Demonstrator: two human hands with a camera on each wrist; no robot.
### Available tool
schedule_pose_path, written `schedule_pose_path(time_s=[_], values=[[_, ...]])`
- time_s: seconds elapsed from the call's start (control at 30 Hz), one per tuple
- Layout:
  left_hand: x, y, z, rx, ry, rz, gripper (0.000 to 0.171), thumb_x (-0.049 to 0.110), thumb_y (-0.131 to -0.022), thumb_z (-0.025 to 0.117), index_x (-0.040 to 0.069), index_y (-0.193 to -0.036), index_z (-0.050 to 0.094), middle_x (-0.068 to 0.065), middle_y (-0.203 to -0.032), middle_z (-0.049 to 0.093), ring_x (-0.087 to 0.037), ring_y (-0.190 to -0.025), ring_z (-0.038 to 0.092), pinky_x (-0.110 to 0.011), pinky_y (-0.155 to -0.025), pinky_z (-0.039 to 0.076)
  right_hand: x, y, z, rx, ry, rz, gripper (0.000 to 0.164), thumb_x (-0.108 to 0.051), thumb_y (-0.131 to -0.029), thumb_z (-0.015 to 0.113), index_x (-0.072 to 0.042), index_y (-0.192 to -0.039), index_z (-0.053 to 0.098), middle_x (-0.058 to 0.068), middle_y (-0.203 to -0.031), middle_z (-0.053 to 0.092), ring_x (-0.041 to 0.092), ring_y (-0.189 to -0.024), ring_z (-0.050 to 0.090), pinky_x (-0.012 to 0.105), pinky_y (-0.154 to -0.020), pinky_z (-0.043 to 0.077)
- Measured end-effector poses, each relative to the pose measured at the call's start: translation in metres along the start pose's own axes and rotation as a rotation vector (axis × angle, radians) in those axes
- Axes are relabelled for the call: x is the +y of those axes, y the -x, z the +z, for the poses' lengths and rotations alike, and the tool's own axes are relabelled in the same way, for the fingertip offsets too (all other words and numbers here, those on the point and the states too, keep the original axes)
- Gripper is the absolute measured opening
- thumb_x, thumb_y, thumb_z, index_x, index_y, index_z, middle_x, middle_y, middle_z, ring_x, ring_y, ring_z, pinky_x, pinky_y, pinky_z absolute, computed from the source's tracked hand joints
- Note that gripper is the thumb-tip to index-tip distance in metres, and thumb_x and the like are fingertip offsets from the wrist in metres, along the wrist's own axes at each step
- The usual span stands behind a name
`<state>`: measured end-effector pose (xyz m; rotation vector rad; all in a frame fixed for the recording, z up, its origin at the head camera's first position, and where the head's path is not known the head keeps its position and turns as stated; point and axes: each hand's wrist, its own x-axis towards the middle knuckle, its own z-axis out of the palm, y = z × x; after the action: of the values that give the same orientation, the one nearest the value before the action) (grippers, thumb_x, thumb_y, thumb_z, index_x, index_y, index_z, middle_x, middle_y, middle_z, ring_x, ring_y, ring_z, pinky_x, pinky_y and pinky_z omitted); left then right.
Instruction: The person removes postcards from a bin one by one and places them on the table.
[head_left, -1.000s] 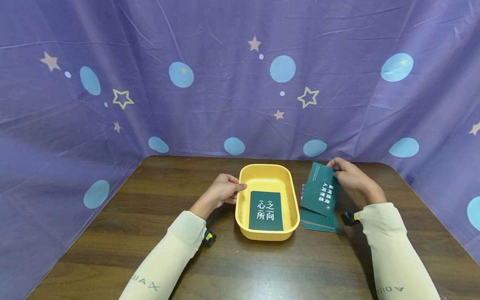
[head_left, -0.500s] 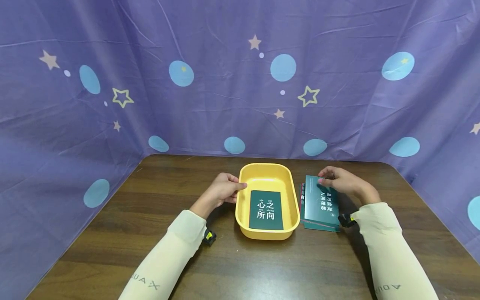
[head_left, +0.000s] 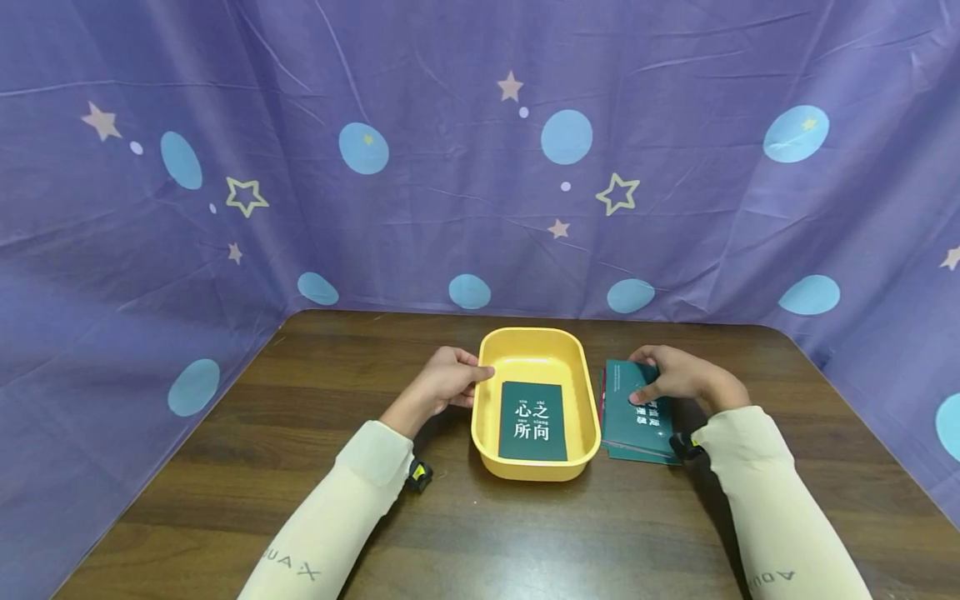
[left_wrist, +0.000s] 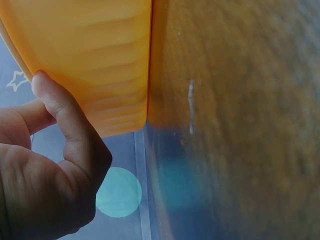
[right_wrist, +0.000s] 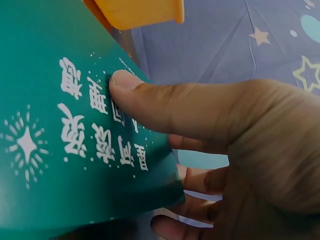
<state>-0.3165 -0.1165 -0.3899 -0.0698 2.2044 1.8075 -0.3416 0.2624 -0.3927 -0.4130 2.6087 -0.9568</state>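
My left hand (head_left: 447, 382) pinches the left rim of a yellow plastic tray (head_left: 536, 473), thumb over the edge. In the left wrist view that thumb (left_wrist: 56, 92) lies on the ribbed side of the tray. Inside the tray lies a green card (head_left: 532, 422) with white characters. To the tray's right, my right hand (head_left: 678, 377) pinches a green card (head_left: 626, 417) with white lettering, over a small pile of similar cards (head_left: 647, 456). The right wrist view shows the thumb (right_wrist: 150, 102) flat on the printed face and the fingers behind the card's edge.
The brown wooden table (head_left: 337, 500) extends around the tray and cards. A purple curtain (head_left: 450, 167) with stars and blue spots hangs along its back and left side. Dark wrist cameras sit under both cuffs.
The right hand's card has come down from a tilted position to lie nearly level over the pile. The right hand has moved slightly left and toward me. The left hand and tray have stayed put.
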Motion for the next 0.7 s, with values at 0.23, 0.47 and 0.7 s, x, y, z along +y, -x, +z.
schedule_pose_path(time_s=[0.23,0.47,0.7], values=[[-0.0007,-0.0011,0.0000,-0.002,0.005,0.005,0.027,0.010,-0.088,0.071,-0.003,-0.103,0.052,-0.018,-0.078,0.065,-0.012,-0.048,0.058,-0.023,-0.044,0.055,-0.0028,-0.0035,0.0025,0.008,0.129,-0.012,0.076,-0.031,-0.072,0.087,0.002,-0.131,0.051,0.019,-0.116,0.056,0.031,-0.104,0.050,0.050,-0.094,0.044],[0.0001,-0.0007,-0.0001,-0.004,-0.005,0.007,0.027,0.010,-0.089,0.071,-0.004,-0.103,0.052,-0.019,-0.080,0.066,-0.012,-0.048,0.058,-0.023,-0.045,0.055,-0.0055,-0.0034,0.0033,0.013,0.211,-0.025,0.077,-0.033,-0.071,0.087,0.003,-0.130,0.052,0.020,-0.114,0.056,0.033,-0.103,0.051,0.053,-0.093,0.044],[-0.0009,-0.0010,-0.0006,-0.006,-0.001,0.009,0.027,0.009,-0.089,0.071,-0.004,-0.103,0.052,-0.019,-0.079,0.065,-0.012,-0.048,0.057,-0.024,-0.044,0.055,-0.0090,-0.0022,0.0030,0.005,0.228,-0.018,0.074,-0.033,-0.072,0.086,0.003,-0.129,0.054,0.014,-0.104,0.053,0.032,-0.104,0.048,0.051,-0.094,0.042]])
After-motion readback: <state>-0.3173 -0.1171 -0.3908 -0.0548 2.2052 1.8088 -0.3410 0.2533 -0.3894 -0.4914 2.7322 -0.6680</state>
